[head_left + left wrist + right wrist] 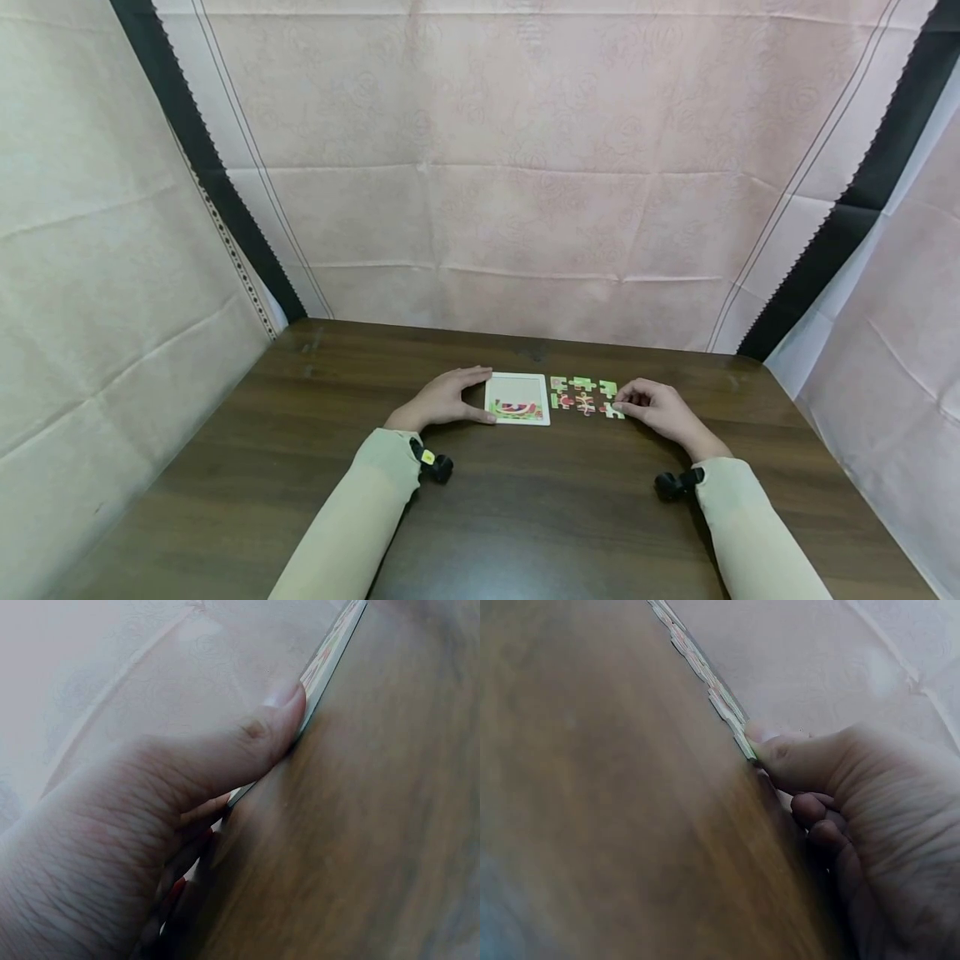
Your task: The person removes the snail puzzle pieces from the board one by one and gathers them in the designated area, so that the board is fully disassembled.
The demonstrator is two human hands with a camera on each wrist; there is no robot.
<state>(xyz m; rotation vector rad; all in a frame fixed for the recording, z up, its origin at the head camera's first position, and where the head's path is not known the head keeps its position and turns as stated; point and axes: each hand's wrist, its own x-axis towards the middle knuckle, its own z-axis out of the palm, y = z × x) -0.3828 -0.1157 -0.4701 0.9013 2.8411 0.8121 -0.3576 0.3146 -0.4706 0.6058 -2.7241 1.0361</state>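
Note:
A white-framed puzzle board [517,387] lies on the table in the head view, with a watermelon-red and green picture strip [516,410] along its near side. My left hand [448,397] touches the board's left side, its thumb near the lower corner and its fingers near the upper one. Right of the board, several loose puzzle pieces [584,404] in green, red and white lie in two rows. At the near right end of these, my right hand [660,410] pinches a green-and-red puzzle piece [616,412] between thumb and finger. In the right wrist view the thumb [799,761] meets the piece's edge.
The brown wooden table [495,508] extends around the board and pieces. Pale cloth [525,167] hangs behind it and on both sides, with black strips [840,225] at the corners. Black wrist cameras [438,468] sit at both sleeves.

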